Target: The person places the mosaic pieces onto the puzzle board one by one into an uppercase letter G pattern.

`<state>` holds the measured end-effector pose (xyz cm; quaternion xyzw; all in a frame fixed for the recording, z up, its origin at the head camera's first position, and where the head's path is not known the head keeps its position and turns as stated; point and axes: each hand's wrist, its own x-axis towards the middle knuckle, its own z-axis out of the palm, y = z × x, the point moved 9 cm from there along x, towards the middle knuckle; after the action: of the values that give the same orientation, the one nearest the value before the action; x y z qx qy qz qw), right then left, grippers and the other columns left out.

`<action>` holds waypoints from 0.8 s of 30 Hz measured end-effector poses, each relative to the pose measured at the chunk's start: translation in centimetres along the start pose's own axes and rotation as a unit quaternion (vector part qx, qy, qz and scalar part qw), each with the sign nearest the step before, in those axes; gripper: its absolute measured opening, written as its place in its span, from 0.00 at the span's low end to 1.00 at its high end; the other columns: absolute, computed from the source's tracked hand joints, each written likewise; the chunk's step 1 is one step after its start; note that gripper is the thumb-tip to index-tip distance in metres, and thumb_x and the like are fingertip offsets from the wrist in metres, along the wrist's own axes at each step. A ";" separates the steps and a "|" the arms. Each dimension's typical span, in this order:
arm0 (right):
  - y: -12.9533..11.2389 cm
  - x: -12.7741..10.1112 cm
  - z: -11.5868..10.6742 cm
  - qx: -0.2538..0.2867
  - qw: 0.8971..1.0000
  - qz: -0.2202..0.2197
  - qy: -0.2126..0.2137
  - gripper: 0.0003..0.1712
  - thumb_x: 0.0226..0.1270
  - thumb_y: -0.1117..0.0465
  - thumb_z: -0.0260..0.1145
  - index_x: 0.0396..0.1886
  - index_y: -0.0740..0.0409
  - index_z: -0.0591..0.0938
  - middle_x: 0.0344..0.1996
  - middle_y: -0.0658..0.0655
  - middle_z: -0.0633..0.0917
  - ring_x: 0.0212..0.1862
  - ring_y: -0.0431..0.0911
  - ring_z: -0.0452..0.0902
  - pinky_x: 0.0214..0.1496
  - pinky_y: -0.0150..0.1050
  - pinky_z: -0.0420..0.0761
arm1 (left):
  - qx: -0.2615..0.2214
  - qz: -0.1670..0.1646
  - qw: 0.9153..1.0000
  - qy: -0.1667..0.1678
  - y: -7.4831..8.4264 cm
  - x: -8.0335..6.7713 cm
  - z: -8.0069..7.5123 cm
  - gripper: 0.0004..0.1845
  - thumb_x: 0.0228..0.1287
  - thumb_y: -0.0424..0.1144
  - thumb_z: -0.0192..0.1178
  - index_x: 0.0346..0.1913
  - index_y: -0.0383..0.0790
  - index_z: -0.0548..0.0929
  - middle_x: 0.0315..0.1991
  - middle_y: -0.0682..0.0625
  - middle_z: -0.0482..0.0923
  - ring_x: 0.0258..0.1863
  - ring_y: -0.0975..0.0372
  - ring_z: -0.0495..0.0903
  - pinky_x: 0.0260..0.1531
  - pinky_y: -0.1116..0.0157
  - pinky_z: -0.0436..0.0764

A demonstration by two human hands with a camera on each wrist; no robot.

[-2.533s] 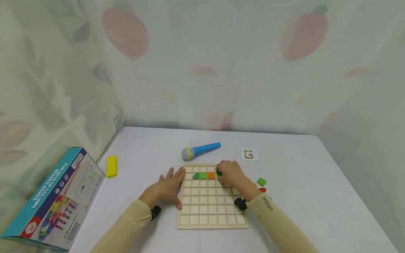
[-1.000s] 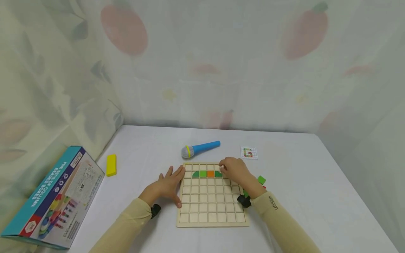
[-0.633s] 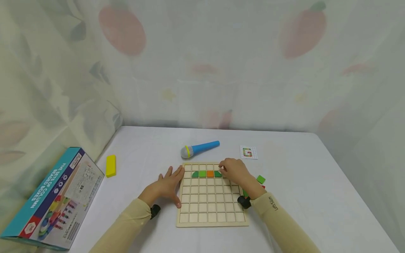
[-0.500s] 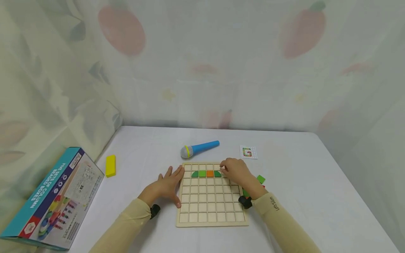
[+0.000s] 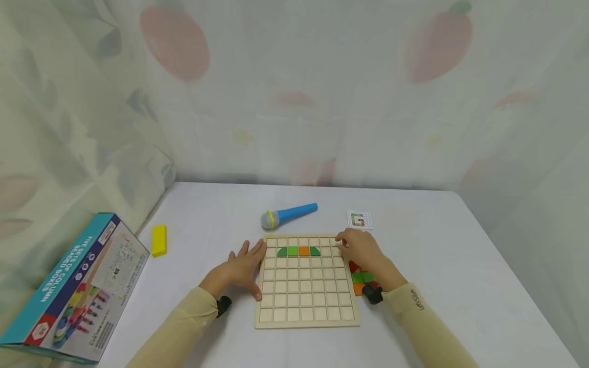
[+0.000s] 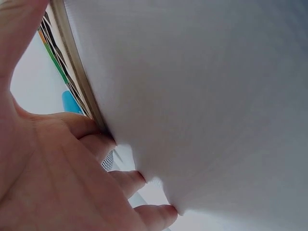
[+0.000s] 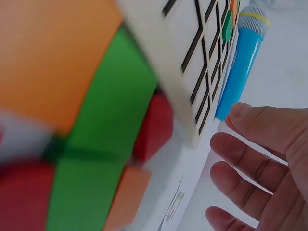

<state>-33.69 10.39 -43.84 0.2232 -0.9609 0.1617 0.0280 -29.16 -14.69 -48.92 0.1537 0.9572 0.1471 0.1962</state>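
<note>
A wooden grid board (image 5: 306, 300) lies on the white table. In one of its upper rows sit a green rounded tile (image 5: 282, 252), a light green square tile (image 5: 292, 251), an orange square tile (image 5: 304, 251) and another green rounded tile (image 5: 315, 251). Spread fingers of my left hand (image 5: 239, 271) rest along the board's left edge, seen close up in the left wrist view. My right hand (image 5: 365, 251) hovers by the upper right corner; in the right wrist view its fingers (image 7: 240, 149) are loosely bent with nothing between them. Loose red, green and orange tiles (image 5: 357, 278) lie beneath its wrist.
Beyond the board lies a blue toy microphone (image 5: 296, 210). A small pattern card (image 5: 359, 220) with a coloured G-like figure is behind my right hand. To the left are a yellow block (image 5: 159, 240) and a large printed box (image 5: 83, 286).
My right hand has let go of the second green rounded tile, now in its cell, and moved right to the board's corner. More loose tiles show. My left hand has stayed put.
</note>
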 end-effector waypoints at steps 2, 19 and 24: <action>0.6 -0.4 -0.2 0.006 1.000 0.007 -0.001 0.11 0.57 0.61 0.68 0.40 0.56 0.84 0.26 0.48 0.79 0.24 0.41 0.68 0.27 0.34 0.71 | 0.001 0.002 1.000 0.000 0.0 0.1 0.0 0.74 0.20 0.57 0.78 0.73 0.39 0.42 0.74 0.45 0.35 0.69 0.40 0.32 0.56 0.31 0.42; 5.7 -3.8 -1.8 0.012 0.996 0.086 -0.021 0.12 0.57 0.61 0.69 0.42 0.56 0.84 0.30 0.51 0.79 0.30 0.45 0.71 0.36 0.40 0.76 | -0.007 0.008 1.000 -0.002 0.1 -0.3 -0.3 0.74 0.22 0.55 0.78 0.73 0.37 0.42 0.73 0.42 0.34 0.69 0.39 0.32 0.56 0.31 0.41; 7.0 -4.7 -1.7 0.012 0.995 0.100 -0.022 0.12 0.55 0.60 0.69 0.41 0.56 0.84 0.30 0.52 0.79 0.31 0.45 0.71 0.37 0.41 0.77 | -0.001 0.008 1.000 -0.002 0.2 -0.1 -0.3 0.74 0.22 0.55 0.78 0.73 0.38 0.42 0.73 0.42 0.35 0.69 0.39 0.32 0.56 0.31 0.42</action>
<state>-32.56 18.85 -44.89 0.1294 -0.9769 0.1699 -0.0123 -29.16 -14.62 -48.56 0.1610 0.9555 0.1498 0.1967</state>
